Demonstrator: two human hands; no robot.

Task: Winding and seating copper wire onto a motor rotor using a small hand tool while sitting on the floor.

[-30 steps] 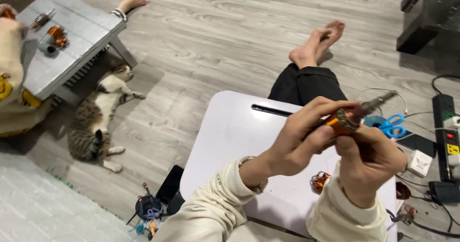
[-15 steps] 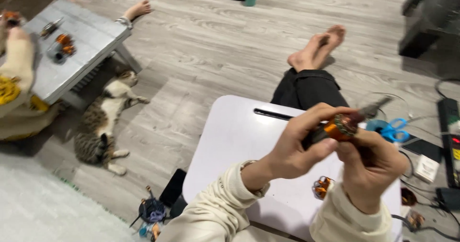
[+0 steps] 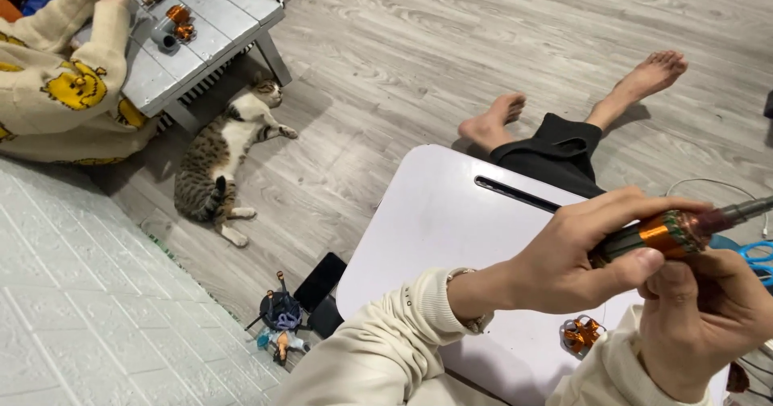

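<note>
Gripping a copper-wound motor rotor [image 3: 662,234] with both hands above the white lap table [image 3: 451,229], the left hand [image 3: 576,257] clamps its body while the right hand [image 3: 708,317] closes beneath, probably steadying it for winding; the fingertips are hidden.

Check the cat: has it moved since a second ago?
No. The cat lies stretched out with its head by the leg foot of the grey low table, same as before. Only the camera view has shifted.
</note>
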